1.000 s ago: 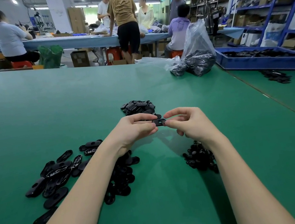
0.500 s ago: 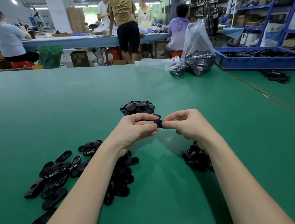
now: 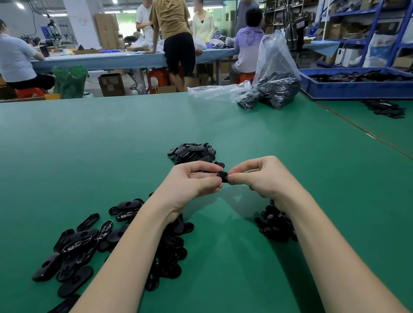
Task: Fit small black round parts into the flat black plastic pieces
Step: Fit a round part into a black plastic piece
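Observation:
Above the green table (image 3: 67,154) my left hand (image 3: 193,184) and my right hand (image 3: 259,178) meet and pinch one flat black plastic piece (image 3: 223,176) between their fingertips; most of it is hidden by the fingers. Loose flat black oval pieces (image 3: 75,249) lie spread under and left of my left forearm. A small heap of black round parts (image 3: 273,222) sits beside my right wrist. Another heap of black pieces (image 3: 191,151) lies just beyond my hands.
Clear plastic bags (image 3: 276,85) of black parts stand at the back right, next to a blue tray (image 3: 365,86) with more parts. A seam (image 3: 372,133) runs along the table's right side. Several people work at a far table (image 3: 106,57). Shelves (image 3: 377,5) line the right wall.
My hands have stayed together on the piece; the fingers have closed in slightly, so less of the piece shows than a second ago.

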The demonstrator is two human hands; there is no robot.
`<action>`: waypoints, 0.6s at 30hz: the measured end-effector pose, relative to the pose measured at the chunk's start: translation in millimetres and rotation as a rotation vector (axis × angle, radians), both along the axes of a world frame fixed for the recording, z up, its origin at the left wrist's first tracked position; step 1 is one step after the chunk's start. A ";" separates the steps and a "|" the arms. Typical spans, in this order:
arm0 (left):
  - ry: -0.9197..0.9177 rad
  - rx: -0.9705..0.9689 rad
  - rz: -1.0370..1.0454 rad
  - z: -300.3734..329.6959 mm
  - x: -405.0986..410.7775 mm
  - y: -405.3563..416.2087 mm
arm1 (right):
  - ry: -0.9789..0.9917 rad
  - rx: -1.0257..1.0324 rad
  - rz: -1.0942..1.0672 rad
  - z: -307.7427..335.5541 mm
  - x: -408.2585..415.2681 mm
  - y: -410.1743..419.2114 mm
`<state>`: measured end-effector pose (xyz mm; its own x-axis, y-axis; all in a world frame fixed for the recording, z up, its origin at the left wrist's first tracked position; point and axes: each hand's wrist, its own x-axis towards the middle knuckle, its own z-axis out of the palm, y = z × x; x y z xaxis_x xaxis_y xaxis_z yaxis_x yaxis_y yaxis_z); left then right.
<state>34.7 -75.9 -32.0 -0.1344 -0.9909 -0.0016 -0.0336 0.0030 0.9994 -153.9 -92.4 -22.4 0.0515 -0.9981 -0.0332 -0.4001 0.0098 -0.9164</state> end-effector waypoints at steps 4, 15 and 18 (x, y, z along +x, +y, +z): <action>-0.049 -0.005 0.010 0.6 0.5 0.3 | -0.011 0.001 -0.019 0.3 2.2 1.6; -0.101 -0.047 0.003 9.5 1.0 4.9 | -0.126 -0.010 0.045 -4.1 -3.8 1.8; -0.510 -0.229 0.027 13.0 0.4 5.5 | -0.088 -0.076 0.081 -6.6 -1.8 0.3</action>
